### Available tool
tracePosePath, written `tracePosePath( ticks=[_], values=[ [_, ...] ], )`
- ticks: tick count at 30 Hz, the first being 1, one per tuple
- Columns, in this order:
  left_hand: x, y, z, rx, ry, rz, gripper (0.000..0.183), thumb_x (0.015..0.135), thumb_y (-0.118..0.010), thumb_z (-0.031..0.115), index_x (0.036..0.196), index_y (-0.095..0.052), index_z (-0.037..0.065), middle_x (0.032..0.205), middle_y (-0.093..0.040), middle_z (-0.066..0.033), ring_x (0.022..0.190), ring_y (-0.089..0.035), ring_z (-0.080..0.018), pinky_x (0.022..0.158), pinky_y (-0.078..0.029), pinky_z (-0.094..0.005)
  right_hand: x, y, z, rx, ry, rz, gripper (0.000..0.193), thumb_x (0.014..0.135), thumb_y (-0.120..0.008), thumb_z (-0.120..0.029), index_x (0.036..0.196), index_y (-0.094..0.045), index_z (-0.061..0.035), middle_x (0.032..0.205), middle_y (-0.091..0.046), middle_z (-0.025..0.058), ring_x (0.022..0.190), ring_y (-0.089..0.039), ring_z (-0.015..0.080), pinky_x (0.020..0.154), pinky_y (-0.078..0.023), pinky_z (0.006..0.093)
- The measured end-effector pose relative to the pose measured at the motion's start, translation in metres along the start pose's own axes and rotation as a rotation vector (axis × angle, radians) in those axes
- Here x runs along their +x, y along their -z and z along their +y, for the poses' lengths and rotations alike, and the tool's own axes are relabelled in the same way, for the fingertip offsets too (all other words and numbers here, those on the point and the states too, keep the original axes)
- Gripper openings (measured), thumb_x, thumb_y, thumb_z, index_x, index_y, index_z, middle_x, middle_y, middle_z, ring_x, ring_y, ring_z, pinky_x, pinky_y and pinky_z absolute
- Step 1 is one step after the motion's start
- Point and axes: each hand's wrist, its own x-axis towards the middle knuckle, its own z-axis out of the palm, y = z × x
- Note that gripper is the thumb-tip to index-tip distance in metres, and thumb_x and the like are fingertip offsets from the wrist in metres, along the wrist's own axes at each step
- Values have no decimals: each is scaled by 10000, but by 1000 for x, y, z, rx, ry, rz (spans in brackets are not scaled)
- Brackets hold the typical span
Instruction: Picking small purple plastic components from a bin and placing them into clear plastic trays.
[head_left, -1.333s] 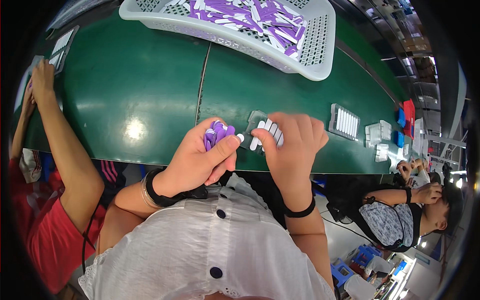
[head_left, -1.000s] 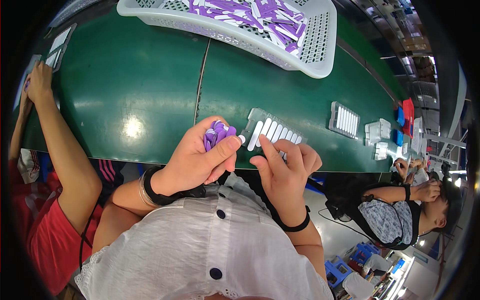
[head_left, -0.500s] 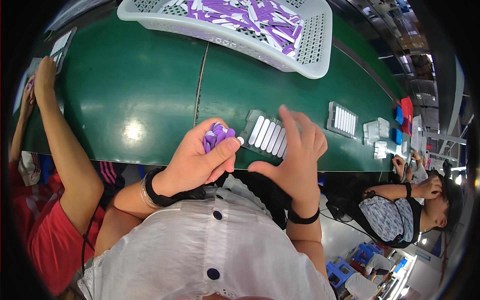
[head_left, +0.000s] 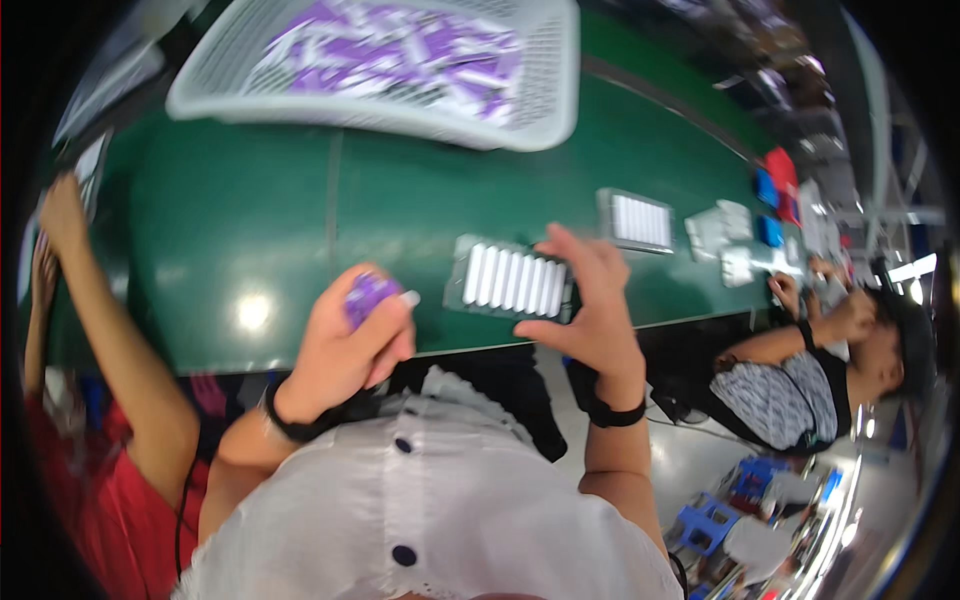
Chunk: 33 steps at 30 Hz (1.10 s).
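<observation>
My left hand (head_left: 345,335) is closed round a bundle of small purple-and-white strips (head_left: 368,297), with one white end sticking out beyond the thumb. To its right, a clear tray (head_left: 457,285) lies on the green table near the front edge, with several white strips (head_left: 513,281) side by side in it. My right hand (head_left: 595,305) is open at the tray's right end, thumb on the near side and fingers on the far side. Whether it touches the tray I cannot tell. Nothing shows between its fingers.
A white perforated basket (head_left: 545,110) full of purple-and-white strips stands at the far side of the green table (head_left: 220,220). Another filled tray (head_left: 640,222) lies further right, beyond it clear pieces (head_left: 722,235). A co-worker's arm (head_left: 110,290) reaches in at left; another person (head_left: 790,390) sits at right.
The whole view has shifted, with the table things now further left. My right hand has drawn toward the tray's right end, uncovering more white strips. The left hand still holds its bundle.
</observation>
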Motion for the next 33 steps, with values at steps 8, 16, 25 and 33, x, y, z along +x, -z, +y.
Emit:
tracePosePath(
  ticks=[8, 16, 25, 33],
  values=[
    [2, 3, -9, -11, -74, -4, 188, 956, -525, 201, 894, -416, 61, 598, -534, -106, 356, -364, -95, 318, -284, -223, -28, 83, 69, 38, -161, 366, 794, 493, -862, -232, 1202, -555, -49, 1207, -585, 113, 1177, -505, 304, 1003, -366, 398],
    [8, -9, -10, 19, -101, 28, 253, 955, -547, 284, 888, -415, 79, 616, -513, -72, 376, -361, -81, 319, -278, -212, 48, 143, 195, -158, -457, 324, 816, 654, -814, -314, 1329, -454, -31, 1233, -590, 138, 1154, -550, 230, 981, -385, 392],
    [6, -23, -11, 67, -130, 105, 232, 963, -533, 282, 896, -422, 90, 602, -482, -46, 380, -351, -73, 324, -247, -208, 15, 181, 262, -115, -190, 110, 859, 597, -771, -162, 1380, -418, -153, 1382, -488, 74, 1254, -468, 277, 1015, -262, 615],
    [7, -25, 2, 100, 43, 153, 178, 974, -500, 239, 902, -457, 82, 605, -417, 5, 405, -307, -39, 346, -216, -195, -16, 167, 203, -797, -484, -286, 816, 540, -733, -20, 1275, -439, -218, 1329, -481, 21, 1282, -410, 266, 980, -289, 634]
  ],
)
